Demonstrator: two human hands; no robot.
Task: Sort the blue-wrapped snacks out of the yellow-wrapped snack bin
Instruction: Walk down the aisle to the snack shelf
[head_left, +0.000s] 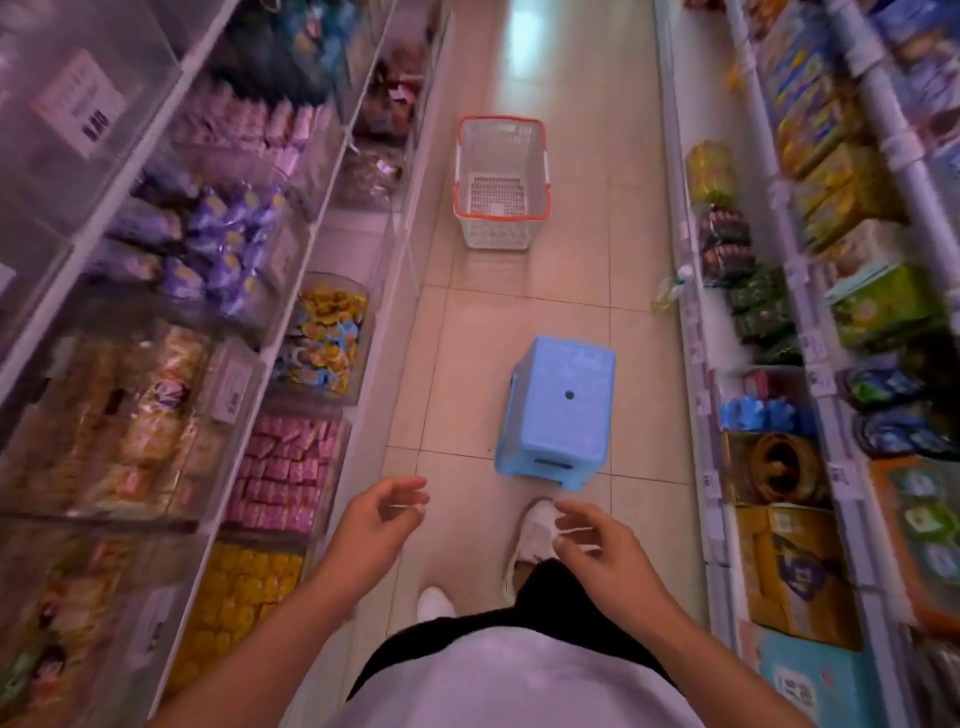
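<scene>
Hands: left hand (382, 514) and right hand (597, 540) hang loosely curled, holding nothing.
Bin: clear bin (358, 358), left shelf, well ahead of the left hand.
Blue-wrapped snacks (343, 332): mixed among yellow-wrapped snacks (324, 306).
Handling: likely light, crinkly, slippery; pinch each wrapper's edge.

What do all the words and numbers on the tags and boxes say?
None can be read.
White label on the clear bin, upper left: has print and a barcode, too blurred.
Price tags along the right shelf edge: too small.
Yellow carton, lower right: printing blurred.
</scene>
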